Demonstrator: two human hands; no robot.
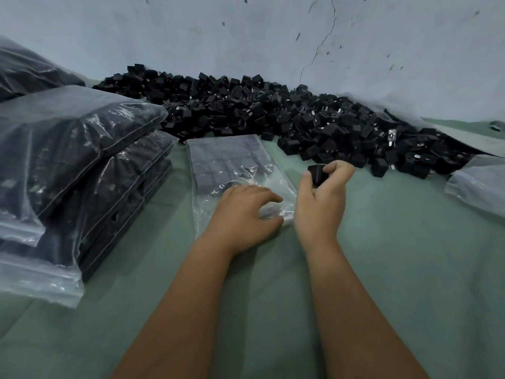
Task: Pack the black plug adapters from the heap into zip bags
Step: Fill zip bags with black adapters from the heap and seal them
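Head view: heap of black plug adapters (273,116) sprawled against wall (246,31), from 11 to 2 o'clock. Stack of filled zip bags (73,165) at 9 o'clock on green cloth (410,255). Half-filled zip bag (235,162) flat at centre, mouth end under left hand (243,212), fingers loosely curled, pressing. Right hand (322,198) just beside, at 1 o'clock, pinching single adapter (317,173) above cloth.
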